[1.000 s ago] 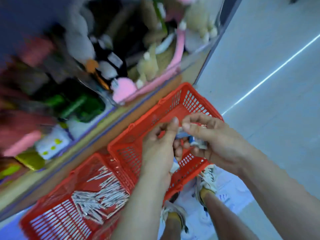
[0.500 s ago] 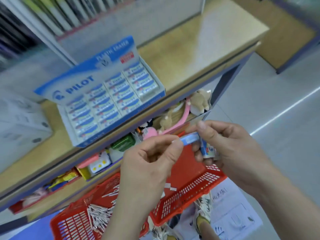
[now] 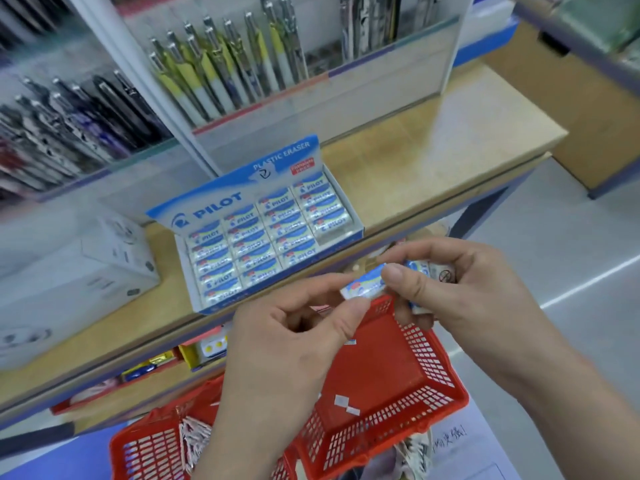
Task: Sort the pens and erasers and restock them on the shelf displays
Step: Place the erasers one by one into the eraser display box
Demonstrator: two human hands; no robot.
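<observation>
Pinching the left end of a wrapped eraser [image 3: 363, 285] between thumb and forefinger, the left hand [image 3: 287, 348] has its other fingers loosely curled below. The right hand [image 3: 474, 299] lays its thumb tip on the eraser's right end, and its fingers curl round a small stack of erasers [image 3: 431, 273]. The pinched eraser is in the air in front of the shelf edge, above the far rim of a red basket [image 3: 398, 382]. Its long axis runs left to right, the right end tilted up and away, the printed face upward. Just beyond, apart from both hands, an open PILOT display box [image 3: 270, 233] sits on the pale wooden shelf [image 3: 433, 150], with rows of erasers lying flat in it. A white carton [image 3: 86, 271] stands to the left of the box. Behind it, clear holders carry pens [image 3: 225, 74] standing on end. A second red basket [image 3: 149, 452] sits lower left, with pale slim items too blurred to name. A lower shelf [image 3: 207, 351] holds mixed coloured goods. Grey floor [image 3: 571, 244] spreads to the right, with a sheet of paper [image 3: 471, 455] lying on it.
</observation>
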